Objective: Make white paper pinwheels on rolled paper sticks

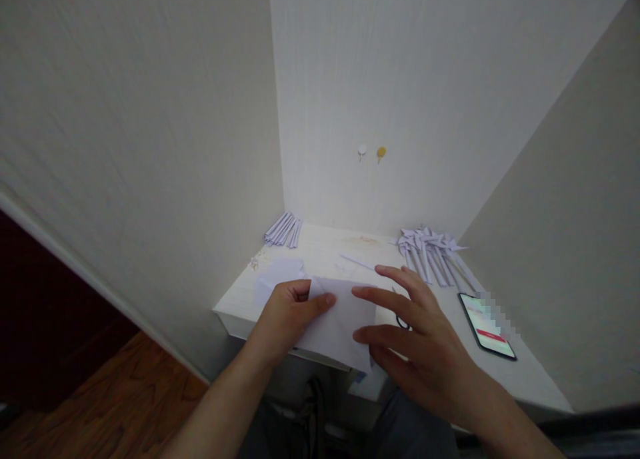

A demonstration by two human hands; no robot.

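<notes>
A white sheet of paper (340, 332) with faint crease lines is held up over the front edge of the white tabletop. My left hand (293, 312) pinches its upper left part, thumb on top and fingers behind. At the right side of the sheet, my right hand (417, 332) has its fingers spread, with fingertips at or just over the paper. Behind my right hand lie scissors (403, 322), mostly hidden. More white paper (280, 276) rests on the table to the left, and a thin rolled paper stick (356, 262) lies beyond the sheet.
Several rolled paper sticks (283, 230) lie at the back left. Paper pinwheel-like pieces on sticks (430, 252) are bunched at the back right. A phone (486, 326) with a lit screen lies at the right. Walls enclose the table; two small hooks (381, 152) hang on the back wall.
</notes>
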